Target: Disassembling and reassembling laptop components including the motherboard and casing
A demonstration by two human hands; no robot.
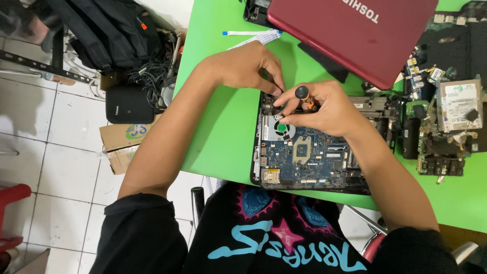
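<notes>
In the middle of the frame an opened laptop base [304, 152] lies on the green table [223, 127], its blue circuit board [309, 155] bare and facing up so the parts can be reached from above. The right hand [324, 109] is closed around a small screwdriver [304, 99] with a black cap and orange grip, held upright over the upper left corner of the board, just above the round fan [280, 127]. The left hand [248, 66] comes in from the upper left with fingertips pinched narrow at that same corner, seemingly steadying a small part; what lies between them is hidden. The two hands crowd each other and cover the spot under the tool. A closed red laptop [355, 35] lies at the top, close behind the hands. A stripped board with a hard drive [459, 104] sits at the right edge, and a white ribbon cable [253, 35] lies above the left hand. Bags and tangled cables [152, 76] fill the floor at upper left.
</notes>
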